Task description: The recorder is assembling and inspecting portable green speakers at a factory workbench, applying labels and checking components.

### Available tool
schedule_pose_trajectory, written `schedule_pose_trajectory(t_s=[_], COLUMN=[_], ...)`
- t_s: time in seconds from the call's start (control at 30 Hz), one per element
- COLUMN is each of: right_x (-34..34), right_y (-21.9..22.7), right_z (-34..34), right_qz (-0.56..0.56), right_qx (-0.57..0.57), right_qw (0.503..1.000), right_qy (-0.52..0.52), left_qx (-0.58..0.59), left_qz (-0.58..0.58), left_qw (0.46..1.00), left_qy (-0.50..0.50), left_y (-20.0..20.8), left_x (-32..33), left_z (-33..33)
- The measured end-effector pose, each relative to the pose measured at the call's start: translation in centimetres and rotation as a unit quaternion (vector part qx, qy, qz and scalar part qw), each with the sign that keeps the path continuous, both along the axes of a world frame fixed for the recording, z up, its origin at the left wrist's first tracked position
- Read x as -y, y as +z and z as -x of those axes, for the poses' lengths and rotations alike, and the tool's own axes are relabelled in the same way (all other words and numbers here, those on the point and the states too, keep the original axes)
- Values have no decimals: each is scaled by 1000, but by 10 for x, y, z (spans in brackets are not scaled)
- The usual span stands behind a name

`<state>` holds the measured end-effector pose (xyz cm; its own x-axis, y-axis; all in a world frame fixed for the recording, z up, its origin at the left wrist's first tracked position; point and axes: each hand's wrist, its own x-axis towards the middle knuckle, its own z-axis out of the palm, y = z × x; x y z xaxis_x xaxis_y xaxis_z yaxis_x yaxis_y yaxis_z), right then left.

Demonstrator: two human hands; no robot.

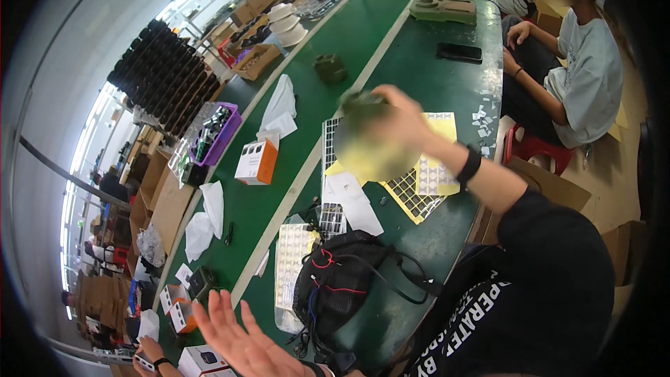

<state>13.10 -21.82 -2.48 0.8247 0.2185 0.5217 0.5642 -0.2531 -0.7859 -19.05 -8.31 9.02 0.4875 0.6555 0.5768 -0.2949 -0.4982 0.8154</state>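
Observation:
My right hand (pixel 405 122) reaches over the green bench, its fingers closed round a dark green boxy device (pixel 361 101) that is partly blurred. Beneath it lie yellow-backed sticker sheets (pixel 438 167) and a gridded sheet (pixel 412 199). Low in the picture, my left hand (pixel 244 342) is raised with fingers spread and nothing in it. A black mesh bag (pixel 342 276) with loose cables lies between my arms, beside a white sticker sheet (pixel 289 258). Another dark green device (pixel 329 68) stands farther up the bench.
An orange-and-white box (pixel 256 162) and white pouches (pixel 280 105) sit along the belt. A purple basket (pixel 218 132) of parts is at the left. A black phone (pixel 459 52) lies near a seated person (pixel 590 70). Another person's hand (pixel 150 356) shows at lower left.

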Motion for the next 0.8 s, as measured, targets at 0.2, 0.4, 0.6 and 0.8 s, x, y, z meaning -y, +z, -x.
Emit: schedule_pose_trajectory(t_s=[0.2,0.4,0.6,0.8], right_x=[92,43,-159,-350], right_y=[-63,-29,-12,-60], right_z=[-139,-100,2,154], right_qz=[193,256,157,251], right_qx=[11,162,37,73], right_qw=[936,902,936,797], right_qy=[-293,-309,312,545], left_qx=[86,131,156,232], left_qz=[-38,-55,-78,-75], left_qw=[995,985,966,959], left_qy=[44,98,189,146], left_y=[8,8,15,10], left_x=[-3,-14,-10,-10], left_z=[17,42,49,72])
